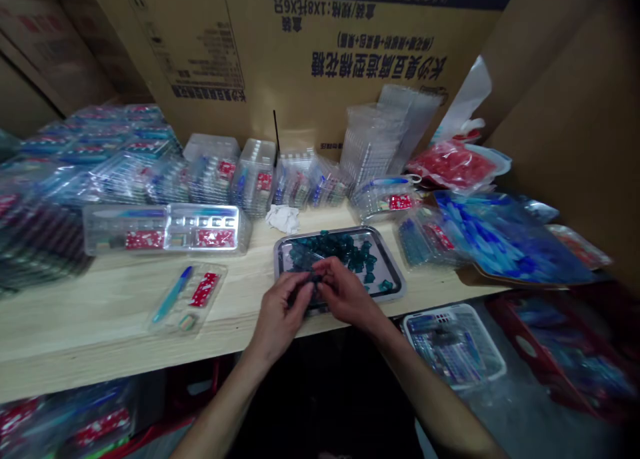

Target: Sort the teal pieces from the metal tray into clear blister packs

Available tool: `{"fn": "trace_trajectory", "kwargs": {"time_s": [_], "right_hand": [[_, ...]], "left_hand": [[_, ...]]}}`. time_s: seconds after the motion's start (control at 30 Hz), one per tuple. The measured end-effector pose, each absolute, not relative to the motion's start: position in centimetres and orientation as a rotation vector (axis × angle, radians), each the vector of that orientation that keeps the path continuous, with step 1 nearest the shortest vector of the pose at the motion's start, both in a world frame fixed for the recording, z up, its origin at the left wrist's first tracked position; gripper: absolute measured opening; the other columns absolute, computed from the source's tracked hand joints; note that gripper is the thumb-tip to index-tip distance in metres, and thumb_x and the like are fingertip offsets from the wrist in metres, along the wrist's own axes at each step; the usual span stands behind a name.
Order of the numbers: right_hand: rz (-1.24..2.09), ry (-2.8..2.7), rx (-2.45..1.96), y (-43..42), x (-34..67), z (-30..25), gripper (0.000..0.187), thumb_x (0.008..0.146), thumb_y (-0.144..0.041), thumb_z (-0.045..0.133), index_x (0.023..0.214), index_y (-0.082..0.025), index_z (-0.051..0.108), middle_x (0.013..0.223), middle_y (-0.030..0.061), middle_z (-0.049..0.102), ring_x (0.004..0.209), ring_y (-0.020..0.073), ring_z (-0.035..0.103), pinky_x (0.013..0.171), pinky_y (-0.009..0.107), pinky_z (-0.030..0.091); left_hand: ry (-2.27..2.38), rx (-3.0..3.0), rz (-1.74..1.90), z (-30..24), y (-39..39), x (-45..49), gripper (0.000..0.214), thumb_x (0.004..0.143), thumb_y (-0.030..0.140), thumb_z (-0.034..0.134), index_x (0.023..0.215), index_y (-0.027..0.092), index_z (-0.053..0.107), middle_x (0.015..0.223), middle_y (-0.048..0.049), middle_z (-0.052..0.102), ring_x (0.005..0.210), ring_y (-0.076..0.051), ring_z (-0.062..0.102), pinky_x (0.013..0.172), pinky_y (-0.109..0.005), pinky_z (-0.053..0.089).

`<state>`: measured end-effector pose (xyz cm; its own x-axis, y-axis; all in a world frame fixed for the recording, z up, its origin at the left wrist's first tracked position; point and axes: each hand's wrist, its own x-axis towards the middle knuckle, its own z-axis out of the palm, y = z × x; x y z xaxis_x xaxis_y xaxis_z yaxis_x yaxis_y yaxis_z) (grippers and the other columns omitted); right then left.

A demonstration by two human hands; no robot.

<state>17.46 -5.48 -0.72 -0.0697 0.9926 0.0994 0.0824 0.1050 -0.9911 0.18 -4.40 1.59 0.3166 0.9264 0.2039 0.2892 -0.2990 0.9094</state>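
Observation:
My left hand (pixel 283 310) and my right hand (pixel 344 291) meet over the near edge of a metal tray (pixel 393 272). The fingers of both are pinched together on a small dark teal piece (pixel 316 279) between them. The tray holds a heap of small teal pieces (pixel 345 249). To the left on the wooden bench (pixel 100 319) lies an open clear blister pack (pixel 187 298) with a blue tool and a red card in it.
Stacks of filled clear blister packs (pixel 165 227) line the back and left of the bench. Empty clear trays (pixel 380 136) stand behind, before a large cardboard box (pixel 325 52). Bags of red and blue parts (pixel 500 236) lie at right. A white basket (pixel 455 346) sits below.

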Motion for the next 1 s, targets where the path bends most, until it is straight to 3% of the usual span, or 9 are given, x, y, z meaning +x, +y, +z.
{"fn": "trace_trajectory", "kwargs": {"time_s": [0.1, 0.23, 0.33, 0.47, 0.6, 0.83, 1.0], "right_hand": [[1.073, -1.396, -1.227, -5.7, 16.0, -1.4, 0.032, 0.078, -0.018, 0.057, 0.109, -0.023, 0.049, 0.093, 0.0015, 0.061, 0.073, 0.0134, 0.06, 0.065, 0.027, 0.048], [1.161, -1.37, -1.225, -5.8, 15.6, -2.1, 0.022, 0.081, -0.023, 0.056, 0.103, -0.023, 0.052, 0.079, -0.0017, 0.06, 0.065, 0.0131, 0.057, 0.059, 0.026, 0.046], [1.24, -1.307, -1.217, -5.9, 15.3, -1.9, 0.012, 0.085, -0.031, 0.056, 0.092, -0.023, 0.052, 0.069, -0.0037, 0.058, 0.061, 0.0129, 0.056, 0.058, 0.026, 0.045], [1.301, -1.211, -1.177, -5.9, 14.6, -0.9, 0.019, 0.085, -0.039, 0.059, 0.091, -0.023, 0.053, 0.064, -0.0054, 0.055, 0.056, 0.0119, 0.053, 0.055, 0.025, 0.042], [1.351, -1.165, -1.173, -5.8, 14.2, -0.2, 0.023, 0.086, -0.043, 0.057, 0.094, -0.022, 0.054, 0.068, -0.0045, 0.056, 0.056, 0.0117, 0.052, 0.055, 0.025, 0.042], [0.762, -1.513, -1.335, -6.2, 13.1, -0.1, 0.004, 0.087, -0.026, 0.052, 0.085, -0.023, 0.051, 0.074, -0.0006, 0.057, 0.065, 0.0143, 0.053, 0.064, 0.028, 0.041], [1.012, -1.377, -1.268, -5.7, 12.9, -1.1, 0.015, 0.088, -0.03, 0.053, 0.101, -0.023, 0.054, 0.081, 0.0006, 0.063, 0.068, 0.0149, 0.059, 0.063, 0.028, 0.046]], "left_hand": [[1.109, 1.544, 0.964, 1.5, -4.9, 1.0, 0.025, 0.086, 0.036, 0.063, 0.101, 0.019, 0.073, 0.091, -0.0057, 0.069, 0.082, -0.019, 0.063, 0.076, -0.029, 0.048], [1.065, 1.29, 0.988, 0.5, -4.7, 0.5, 0.023, 0.077, 0.038, 0.075, 0.088, 0.018, 0.072, 0.083, -0.0035, 0.069, 0.074, -0.016, 0.061, 0.07, -0.025, 0.047], [1.011, 1.04, 1.027, 0.1, -4.4, 0.2, 0.029, 0.074, 0.038, 0.078, 0.092, 0.017, 0.071, 0.076, -0.0017, 0.069, 0.066, -0.013, 0.062, 0.066, -0.024, 0.048], [1.053, 0.863, 1.101, 0.3, -3.9, 0.1, 0.039, 0.069, 0.035, 0.082, 0.101, 0.015, 0.073, 0.067, -0.0004, 0.069, 0.06, -0.012, 0.062, 0.063, -0.024, 0.05], [1.04, 0.789, 1.074, 0.8, -4.0, -0.1, 0.039, 0.065, 0.033, 0.085, 0.099, 0.015, 0.076, 0.075, -0.0034, 0.073, 0.067, -0.012, 0.066, 0.07, -0.024, 0.052], [1.058, 0.828, 1.179, 0.2, -4.1, -0.1, 0.043, 0.066, 0.029, 0.084, 0.105, 0.019, 0.073, 0.089, -0.0017, 0.071, 0.08, -0.011, 0.063, 0.076, -0.022, 0.047], [1.011, 0.81, 1.184, 0.2, -3.9, -0.5, 0.047, 0.062, 0.028, 0.086, 0.106, 0.017, 0.071, 0.09, -0.0034, 0.07, 0.081, -0.012, 0.063, 0.076, -0.023, 0.048]]}}
